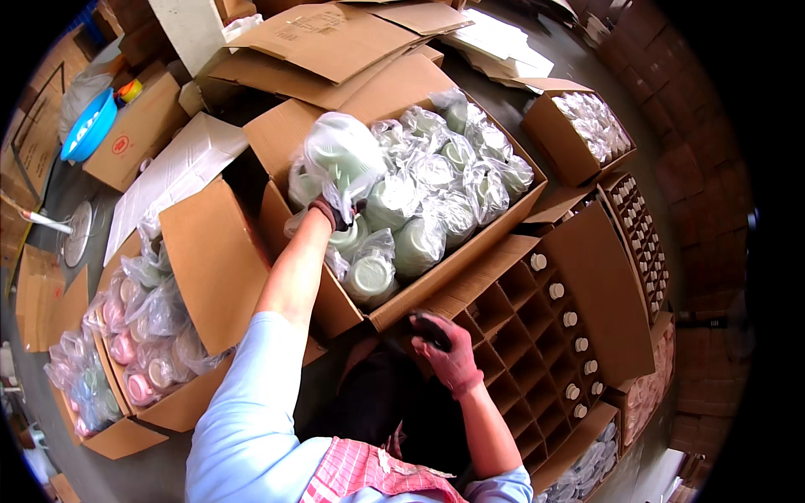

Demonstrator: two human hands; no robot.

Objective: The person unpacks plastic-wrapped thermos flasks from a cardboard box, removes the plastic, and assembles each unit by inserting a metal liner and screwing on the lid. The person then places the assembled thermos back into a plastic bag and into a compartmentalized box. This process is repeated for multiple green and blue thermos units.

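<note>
My left hand (333, 215), in a dark red glove, is closed on a pale green plastic cup (344, 159) in a clear plastic bag. It lifts the cup over the left side of a large open carton (419, 295). Several more bagged green cups (419, 246) fill that carton. Just outside the carton's near edge is my right hand (444, 348), in a pink glove with a dark palm. Its fingers are curled and I see nothing in them. Beside it stands a divided carton (510, 342), with white-capped bottles (570, 319) along its right side and bare compartments elsewhere.
Cartons of bagged pink and pale cups (151, 352) stand at left. Flattened cardboard (327, 38) lies behind the large carton. At right are a carton of clear-wrapped pieces (591, 126) and another divided bottle carton (641, 243). A blue basin (89, 126) sits at far left.
</note>
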